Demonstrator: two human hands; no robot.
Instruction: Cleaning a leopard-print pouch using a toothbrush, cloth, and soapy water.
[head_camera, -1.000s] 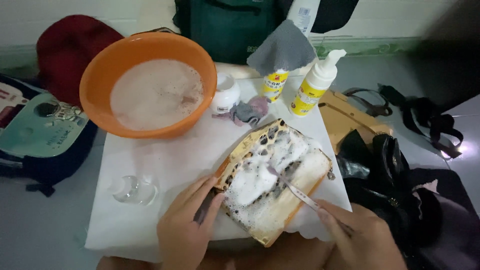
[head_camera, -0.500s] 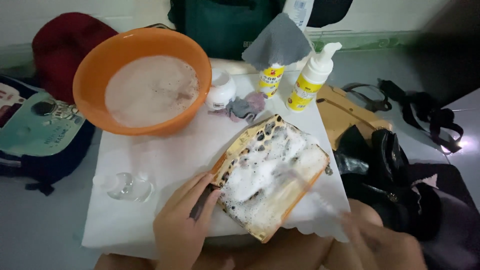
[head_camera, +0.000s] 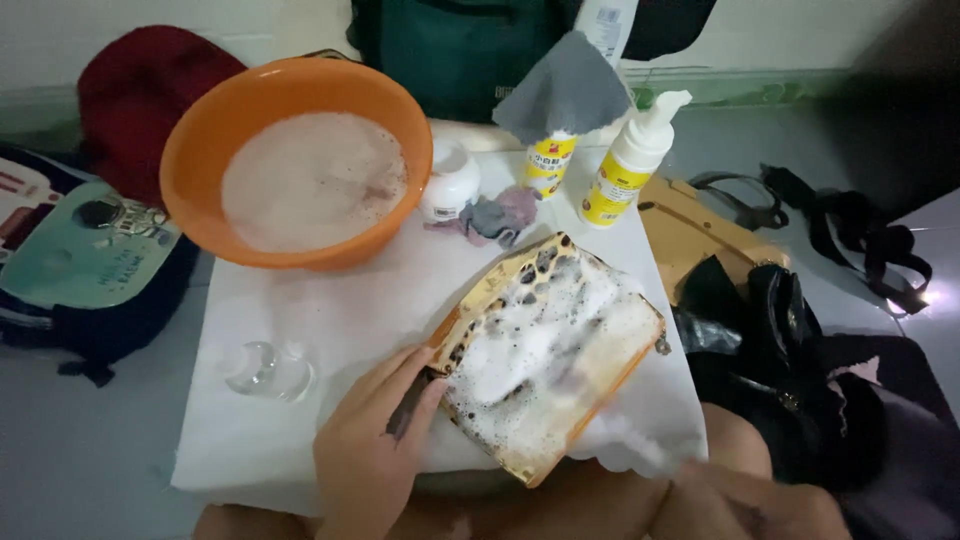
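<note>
Head view: white-covered table (head_camera: 330, 330), seemingly dim room.

One head-worn camera looks steeply down, close over the white-covered table (head_camera: 330, 330).

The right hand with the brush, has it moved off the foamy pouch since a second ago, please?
Yes. The right hand has pulled back from over the foam-covered pouch toward the lower right, clear of its edge; it is blurred, so the brush is unclear.

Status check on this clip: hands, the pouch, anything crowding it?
Left hand pins the foamy pouch at its left edge. Right hand low right, blurred, grip unclear. Orange basin and two bottles stand behind, apart from pouch.
</note>
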